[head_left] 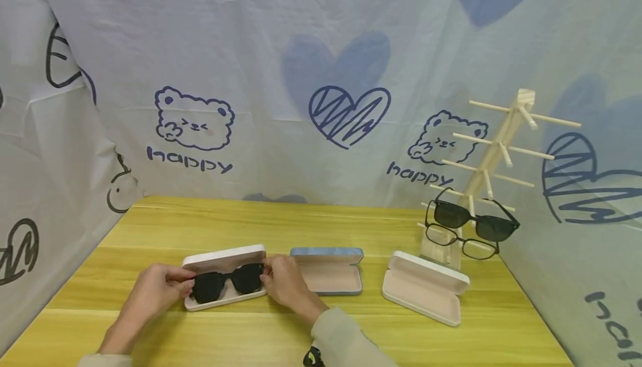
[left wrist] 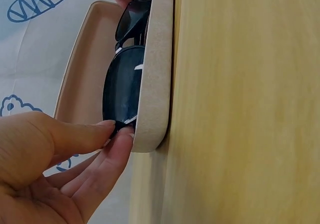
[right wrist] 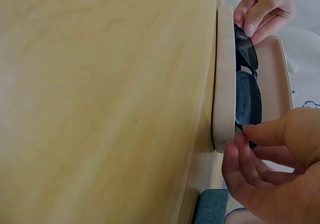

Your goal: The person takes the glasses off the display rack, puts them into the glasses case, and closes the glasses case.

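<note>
Black sunglasses [head_left: 228, 282] with dark lenses sit in the lower half of an open white glasses case [head_left: 224, 255] with a pinkish lining, at the left of the table. My left hand [head_left: 159, 287] pinches their left end between thumb and fingers, as the left wrist view shows at the frame's corner [left wrist: 122, 125]. The right hand [head_left: 288, 282] pinches the opposite end with thumb and index finger, close to the case's rim. In the right wrist view both hands hold the sunglasses [right wrist: 248, 96] over the case, whose lid stands raised behind them.
A blue glasses case [head_left: 328, 293] lies open just right of my right hand. Another white case [head_left: 423, 294] is open farther right. Behind it rises a wooden peg stand [head_left: 496, 141], holding dark sunglasses [head_left: 451, 214] and clear-lens glasses [head_left: 478, 250] on its lower pegs. Printed cloth hangs around the table.
</note>
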{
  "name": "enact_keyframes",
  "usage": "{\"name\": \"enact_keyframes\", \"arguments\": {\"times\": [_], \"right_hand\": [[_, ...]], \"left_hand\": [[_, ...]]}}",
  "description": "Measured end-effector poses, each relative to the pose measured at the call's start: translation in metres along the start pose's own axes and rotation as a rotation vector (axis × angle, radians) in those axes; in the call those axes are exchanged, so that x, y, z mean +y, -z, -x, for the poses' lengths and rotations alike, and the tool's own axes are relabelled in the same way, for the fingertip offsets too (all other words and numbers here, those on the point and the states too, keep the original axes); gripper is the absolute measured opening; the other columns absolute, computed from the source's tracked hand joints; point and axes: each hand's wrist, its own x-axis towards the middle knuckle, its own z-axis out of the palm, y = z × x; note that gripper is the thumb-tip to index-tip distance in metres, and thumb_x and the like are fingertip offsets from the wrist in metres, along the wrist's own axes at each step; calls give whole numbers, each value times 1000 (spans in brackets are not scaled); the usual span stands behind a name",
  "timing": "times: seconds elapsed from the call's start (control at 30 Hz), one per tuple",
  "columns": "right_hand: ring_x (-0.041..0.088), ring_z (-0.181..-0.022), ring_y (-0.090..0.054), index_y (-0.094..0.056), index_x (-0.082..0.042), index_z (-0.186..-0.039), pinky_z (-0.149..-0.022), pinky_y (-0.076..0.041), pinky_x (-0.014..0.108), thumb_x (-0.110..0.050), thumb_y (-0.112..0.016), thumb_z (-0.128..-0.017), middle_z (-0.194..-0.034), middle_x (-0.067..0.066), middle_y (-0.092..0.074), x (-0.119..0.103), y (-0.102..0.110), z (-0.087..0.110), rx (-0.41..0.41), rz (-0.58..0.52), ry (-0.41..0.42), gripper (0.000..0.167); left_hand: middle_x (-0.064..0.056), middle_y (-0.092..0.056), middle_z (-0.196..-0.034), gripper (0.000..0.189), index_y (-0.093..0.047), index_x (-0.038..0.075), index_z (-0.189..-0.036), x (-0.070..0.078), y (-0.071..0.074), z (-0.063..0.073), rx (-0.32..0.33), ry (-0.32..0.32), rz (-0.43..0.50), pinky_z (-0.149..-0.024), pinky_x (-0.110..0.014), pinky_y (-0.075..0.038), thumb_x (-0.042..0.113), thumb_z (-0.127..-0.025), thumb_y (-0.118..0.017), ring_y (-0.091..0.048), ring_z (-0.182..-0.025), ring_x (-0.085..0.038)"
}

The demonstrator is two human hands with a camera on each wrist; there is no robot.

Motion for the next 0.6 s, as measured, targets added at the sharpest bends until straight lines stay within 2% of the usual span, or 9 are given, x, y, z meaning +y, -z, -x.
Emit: {"name": "enact_keyframes", "arguments": {"times": [0.07,0.23,0.33,0.43,0.6], "right_hand": [[3,-68,-55,-78,-4,-85,-62,-44,14,-1,-74,-91,-78,2,-73,0,-1,0,3,6,4,8],[4,-70,-59,-80,-4,-87,-62,-45,14,-2,-75,-90,-75,0,-73,0,-3,0,13,43,15,6],[6,-73,-63,-81,-4,-89,-64,-47,15,-3,-75,-90,-80,2,-75,-1,-3,0,18,56,22,6],[9,-74,-64,-79,-4,-83,-63,-47,15,-2,-74,-91,-83,5,-74,-1,-3,2,18,46,18,10],[15,-83,-69,-79,-1,-91,-69,-53,18,-2,-72,-92,-89,9,-74,-2,-5,3,14,26,-3,7]], "left_hand": [[-15,-80,-91,18,-80,-4,-105,0,0,1,14,-3,-15,-56,-21,-52,2,-88,-77,-73,-72,-10],[-19,-79,-96,18,-81,-2,-104,1,-1,2,37,7,-37,-54,-22,-49,5,-87,-79,-72,-72,-9],[-19,-79,-97,18,-81,-1,-104,1,-2,2,43,21,-51,-53,-23,-47,6,-88,-79,-71,-71,-9],[-18,-80,-95,17,-81,0,-103,2,-2,1,46,35,-60,-52,-24,-45,8,-88,-79,-69,-69,-9],[-18,-80,-95,16,-82,2,-101,2,-2,0,57,37,-70,-53,-24,-46,9,-88,-79,-67,-67,-9]]}}
